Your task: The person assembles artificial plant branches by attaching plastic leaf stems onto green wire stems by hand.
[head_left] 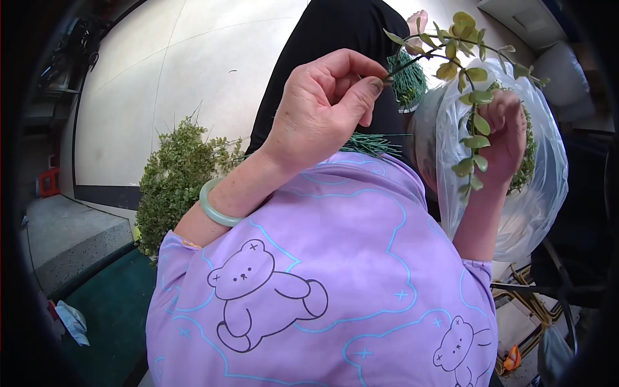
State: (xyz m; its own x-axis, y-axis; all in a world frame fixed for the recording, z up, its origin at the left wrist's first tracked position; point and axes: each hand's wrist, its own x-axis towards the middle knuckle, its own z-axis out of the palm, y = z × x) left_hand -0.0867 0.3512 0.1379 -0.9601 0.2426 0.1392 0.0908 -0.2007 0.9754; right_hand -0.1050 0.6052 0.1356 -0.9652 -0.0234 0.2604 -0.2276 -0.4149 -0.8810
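My left hand (332, 100), with a pale green bangle (216, 203) on its wrist, is raised over my lap. Its thumb and forefinger pinch the dark stem end of a leafy sprig (451, 48). The sprig's yellow-green leaves branch out to the right, and one branch hangs down in front of my right wrist. My right hand (506, 122) is over the opening of a clear plastic bag (548, 174), its fingers curled closed. Leaves partly cover it, and what it holds, if anything, is hidden. Small-leaved greenery (529, 151) shows inside the bag.
Thin green stems (371, 144) lie across my lap. A large bunch of small-leaved greenery (184, 174) is at my left side. Another bundle of green stems (407, 80) stands beyond my leg. A concrete step (77, 235) lies at far left.
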